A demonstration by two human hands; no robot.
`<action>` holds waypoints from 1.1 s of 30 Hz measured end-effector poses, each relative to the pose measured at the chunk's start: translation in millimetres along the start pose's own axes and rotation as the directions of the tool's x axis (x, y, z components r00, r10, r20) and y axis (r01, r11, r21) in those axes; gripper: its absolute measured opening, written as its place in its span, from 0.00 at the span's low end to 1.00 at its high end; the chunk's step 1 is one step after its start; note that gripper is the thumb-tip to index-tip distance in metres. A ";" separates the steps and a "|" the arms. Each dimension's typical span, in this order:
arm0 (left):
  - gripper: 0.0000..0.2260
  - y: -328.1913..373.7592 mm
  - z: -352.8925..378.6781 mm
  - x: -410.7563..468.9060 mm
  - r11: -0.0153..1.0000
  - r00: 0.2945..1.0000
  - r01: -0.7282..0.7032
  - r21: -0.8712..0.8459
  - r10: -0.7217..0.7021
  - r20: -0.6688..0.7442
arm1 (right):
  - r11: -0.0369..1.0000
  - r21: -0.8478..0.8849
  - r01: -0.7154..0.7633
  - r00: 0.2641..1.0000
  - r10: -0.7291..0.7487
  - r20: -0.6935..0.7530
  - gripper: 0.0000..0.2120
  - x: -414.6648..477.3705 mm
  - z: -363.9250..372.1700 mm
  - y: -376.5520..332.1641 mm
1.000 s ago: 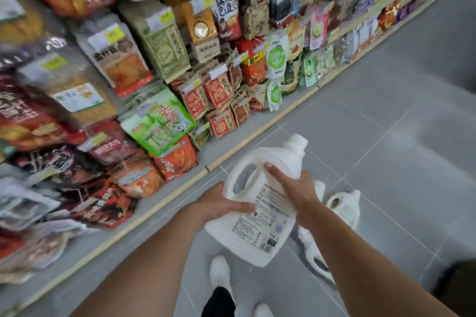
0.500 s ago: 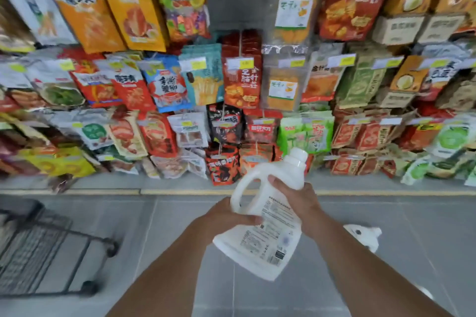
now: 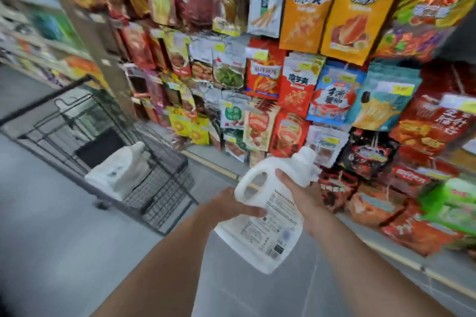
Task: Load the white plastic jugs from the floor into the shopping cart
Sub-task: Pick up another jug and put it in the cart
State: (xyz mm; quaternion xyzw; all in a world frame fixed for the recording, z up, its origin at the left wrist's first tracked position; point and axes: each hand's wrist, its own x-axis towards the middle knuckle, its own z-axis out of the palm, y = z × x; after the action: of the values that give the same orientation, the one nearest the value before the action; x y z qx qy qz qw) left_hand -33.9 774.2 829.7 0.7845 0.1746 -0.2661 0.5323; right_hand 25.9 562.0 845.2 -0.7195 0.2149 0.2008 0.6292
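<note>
Large Chinese characters stand on the hanging snack packets [image 3: 304,5] at the shelf's upper right, too blurred to read surely, and the label [image 3: 273,224] on the white jug [image 3: 288,165] carries unreadable fine print.

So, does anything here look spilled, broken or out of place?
Nothing looks spilled or broken. The white jug, held in the left hand and right hand, is tilted with its cap on. The jugs in the shopping cart seem to lean rather than stand upright. The snack packets are too blurred to judge.

Smooth plastic jug [image 3: 260,234], wire cart [image 3: 159,188]
</note>
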 end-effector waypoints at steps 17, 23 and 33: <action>0.38 -156.4 -248.2 -5.6 0.963 0.918 0.165 -0.212 -0.229 -0.324 | 0.967 -0.252 -0.028 0.944 0.108 0.311 0.58 30.6 327.7 -39.5; 0.37 -173.1 -330.6 24.5 0.944 0.893 0.193 -0.266 -0.282 -0.350 | 0.954 -0.297 -0.047 0.928 0.152 0.339 0.48 75.8 422.8 -58.0; 0.31 -183.9 -449.5 71.5 0.925 0.881 0.250 -0.284 -0.339 -0.330 | 0.928 -0.362 -0.087 0.926 0.209 0.314 0.58 144.2 546.7 -77.2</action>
State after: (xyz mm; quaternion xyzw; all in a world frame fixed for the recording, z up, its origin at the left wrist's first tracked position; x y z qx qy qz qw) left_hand 24.7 1259.2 781.2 0.7164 0.4205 -0.1682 0.5307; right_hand 178.4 1104.9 758.0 -0.7522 0.1170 0.4061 0.5056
